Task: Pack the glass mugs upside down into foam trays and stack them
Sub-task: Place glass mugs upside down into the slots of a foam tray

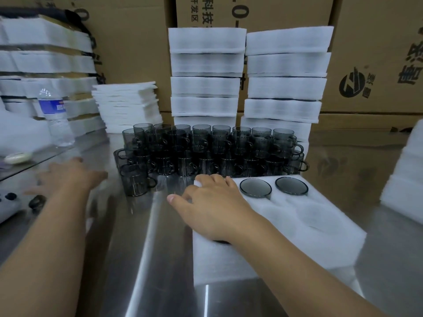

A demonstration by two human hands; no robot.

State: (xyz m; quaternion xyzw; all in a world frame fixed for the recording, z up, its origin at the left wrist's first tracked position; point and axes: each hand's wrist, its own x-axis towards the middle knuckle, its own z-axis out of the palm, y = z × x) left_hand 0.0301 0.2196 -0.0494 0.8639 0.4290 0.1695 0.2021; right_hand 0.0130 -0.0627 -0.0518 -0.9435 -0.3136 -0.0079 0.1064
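A white foam tray (320,245) lies on the steel table in front of me. Two smoky glass mugs sit upside down in its far pockets, one (255,188) beside the other (291,186). My right hand (212,209) lies over the tray's near-left part, fingers spread and slightly bent; a dark rim peeks out under its heel. A double-layer batch of several smoky mugs (206,152) stands behind the tray, and a single mug (135,181) stands at its front left. My left hand (68,177), blurred, reaches over the table to the left with fingers extended, holding nothing.
Two tall stacks of filled foam trays (206,72) (286,72) rise behind the mugs against cardboard boxes. A pile of flat foam sheets (128,106) and a water bottle (55,115) stand at the left. More foam (405,184) sits at the right edge.
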